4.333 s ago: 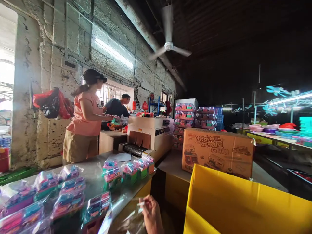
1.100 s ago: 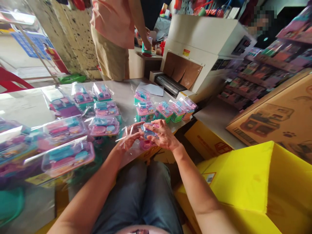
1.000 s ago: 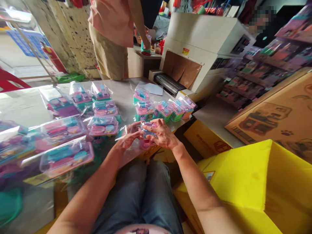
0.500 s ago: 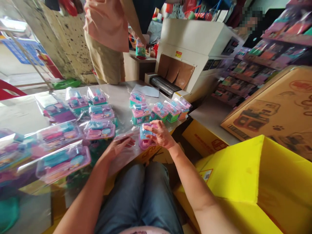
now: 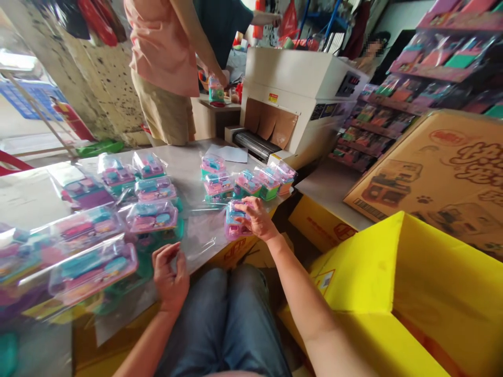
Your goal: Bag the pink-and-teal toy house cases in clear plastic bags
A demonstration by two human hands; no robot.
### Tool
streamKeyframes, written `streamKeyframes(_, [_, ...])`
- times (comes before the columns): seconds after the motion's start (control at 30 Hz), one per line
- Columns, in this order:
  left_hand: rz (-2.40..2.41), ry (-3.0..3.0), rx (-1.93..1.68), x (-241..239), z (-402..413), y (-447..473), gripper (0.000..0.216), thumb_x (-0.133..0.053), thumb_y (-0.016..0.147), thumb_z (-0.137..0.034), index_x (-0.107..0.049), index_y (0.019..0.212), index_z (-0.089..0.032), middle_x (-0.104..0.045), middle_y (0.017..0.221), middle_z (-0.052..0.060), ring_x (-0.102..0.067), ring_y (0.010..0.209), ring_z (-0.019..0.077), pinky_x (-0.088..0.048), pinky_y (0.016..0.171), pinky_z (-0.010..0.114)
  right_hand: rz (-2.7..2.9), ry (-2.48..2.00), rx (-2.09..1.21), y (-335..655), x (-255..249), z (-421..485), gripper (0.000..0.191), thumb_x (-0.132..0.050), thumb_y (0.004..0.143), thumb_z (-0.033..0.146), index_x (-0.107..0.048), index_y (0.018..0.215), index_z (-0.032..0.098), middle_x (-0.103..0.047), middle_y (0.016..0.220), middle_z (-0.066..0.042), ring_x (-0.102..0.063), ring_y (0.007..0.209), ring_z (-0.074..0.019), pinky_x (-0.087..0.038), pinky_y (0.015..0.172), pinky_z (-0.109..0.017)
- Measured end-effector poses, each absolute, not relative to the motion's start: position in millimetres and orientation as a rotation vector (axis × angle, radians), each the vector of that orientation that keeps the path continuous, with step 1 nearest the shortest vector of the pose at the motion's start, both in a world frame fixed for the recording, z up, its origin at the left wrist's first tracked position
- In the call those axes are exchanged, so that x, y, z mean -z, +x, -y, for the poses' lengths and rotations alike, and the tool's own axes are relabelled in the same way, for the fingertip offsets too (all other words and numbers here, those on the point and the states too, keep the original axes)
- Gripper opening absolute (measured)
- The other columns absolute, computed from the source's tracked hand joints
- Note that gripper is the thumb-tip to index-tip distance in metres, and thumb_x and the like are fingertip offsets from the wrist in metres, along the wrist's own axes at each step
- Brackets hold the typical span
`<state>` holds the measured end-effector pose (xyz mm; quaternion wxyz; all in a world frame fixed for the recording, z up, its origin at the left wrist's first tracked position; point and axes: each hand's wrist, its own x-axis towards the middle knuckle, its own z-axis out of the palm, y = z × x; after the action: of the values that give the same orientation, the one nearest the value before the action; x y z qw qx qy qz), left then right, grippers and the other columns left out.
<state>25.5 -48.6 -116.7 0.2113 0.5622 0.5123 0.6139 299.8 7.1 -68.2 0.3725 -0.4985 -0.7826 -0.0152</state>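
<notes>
My right hand (image 5: 255,220) is closed round a small pink and blue toy box (image 5: 234,224), held at the near edge of the grey table (image 5: 188,167). My left hand (image 5: 170,272) is lower and nearer to me, its fingers curled on the edge of a clear plastic bag (image 5: 196,238) that lies flat on the table. Just behind the held box stands a row of wrapped toy boxes (image 5: 247,183). More wrapped toy packs (image 5: 151,214) lie in a heap to the left.
An open yellow carton (image 5: 393,293) stands at my right, with a printed brown carton (image 5: 440,173) behind it. A white shrink-wrap machine (image 5: 291,89) sits beyond the table. A person in a pink shirt (image 5: 165,47) stands at its far end holding a toy. Stacked toy packs (image 5: 393,104) fill the right.
My left hand has drawn back toward me and away from the toy box, pulling at the clear bag. The right hand keeps the box. The view has tilted down from the room.
</notes>
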Motion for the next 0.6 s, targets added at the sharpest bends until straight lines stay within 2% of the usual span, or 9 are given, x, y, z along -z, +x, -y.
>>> streamKeyframes(0.17, [-1.405, 1.392, -1.638, 132.4, 64.4, 20.2, 0.025, -0.058, 0.090, -0.033, -0.054, 0.112, -0.022, -0.053, 0.107, 0.005, -0.057, 0.097, 0.0196, -0.047, 0.090, 0.032, 1.937, -1.238, 0.027, 303.3, 72.0, -0.5, 0.036, -0.063, 0.092, 0.039, -0.058, 0.127, 0.038, -0.050, 0.127, -0.008, -0.048, 0.124, -0.0257, -0.044, 0.109, -0.047])
streamKeyframes(0.33, [-1.377, 1.065, -1.610, 140.6, 46.0, 26.8, 0.035, -0.053, 0.093, -0.047, -0.055, 0.118, -0.022, -0.061, 0.104, 0.005, -0.061, 0.094, 0.0184, -0.047, 0.090, 0.033, 1.533, -1.179, 0.053, 324.1, 93.8, 13.2, 0.035, -0.061, 0.091, 0.042, -0.059, 0.124, 0.028, -0.050, 0.125, -0.010, -0.051, 0.122, -0.0256, -0.049, 0.103, -0.044])
streamKeyframes(0.43, [-1.214, 0.867, -1.546, 129.5, 6.1, 49.6, 0.042, -0.049, 0.093, -0.055, -0.062, 0.114, -0.021, -0.064, 0.115, 0.008, -0.062, 0.104, 0.0188, -0.045, 0.095, 0.033, 1.167, -1.182, -0.035, 323.6, 120.1, 15.8, 0.035, -0.051, 0.095, 0.047, -0.056, 0.121, 0.025, -0.054, 0.120, -0.010, -0.055, 0.116, -0.0241, -0.049, 0.100, -0.043])
streamKeyframes(0.5, [-1.079, 0.739, -1.422, 115.5, -22.6, 72.3, 0.049, -0.044, 0.093, -0.059, -0.063, 0.115, -0.020, -0.062, 0.128, 0.011, -0.060, 0.113, 0.0197, -0.045, 0.098, 0.034, 1.036, -1.182, -0.142, 312.7, 138.8, 14.7, 0.038, -0.045, 0.095, 0.050, -0.053, 0.121, 0.023, -0.058, 0.116, -0.009, -0.058, 0.110, -0.0228, -0.050, 0.096, -0.043])
streamKeyframes(0.6, [-0.959, 0.671, -1.202, 92.7, -49.4, 105.3, 0.055, -0.042, 0.093, -0.063, -0.063, 0.121, -0.020, -0.061, 0.133, 0.011, -0.063, 0.107, 0.0201, -0.051, 0.090, 0.034, 1.005, -1.173, -0.261, 290.0, 159.6, 14.8, 0.038, -0.045, 0.095, 0.051, -0.054, 0.119, 0.023, -0.061, 0.117, -0.008, -0.060, 0.109, -0.0211, -0.050, 0.096, -0.041])
